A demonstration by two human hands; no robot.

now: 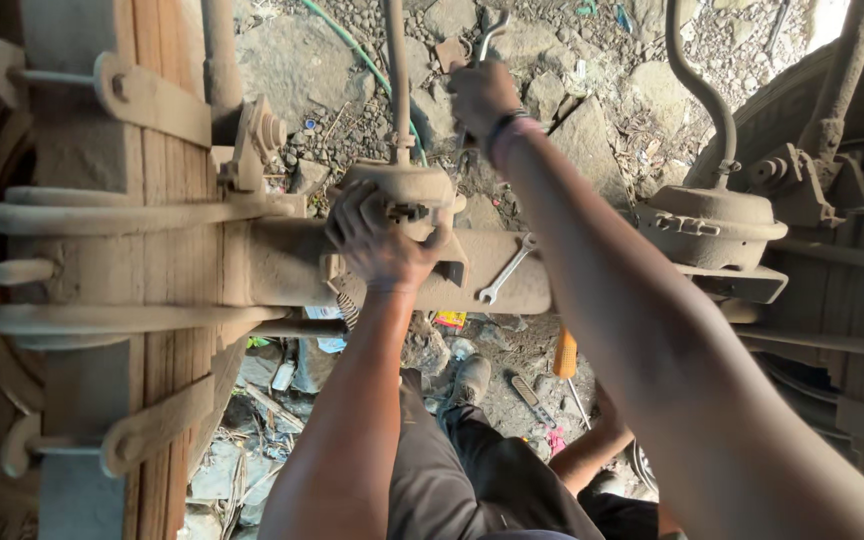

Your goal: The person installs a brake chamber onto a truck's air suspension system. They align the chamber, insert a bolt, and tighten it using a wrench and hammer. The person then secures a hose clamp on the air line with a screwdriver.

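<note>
Rusty axle (282, 262), two brake chambers (404, 187), two hands (380, 245), two wrenches (507, 268)

We are beneath a heavy vehicle at an outdoor repair site. A dusty axle beam (402, 265), leaf springs (167, 300) and brake chambers (712, 225) hang over stony ground (552, 60) strewn with a wrench (505, 268) and screwdriver (567, 360).
</note>
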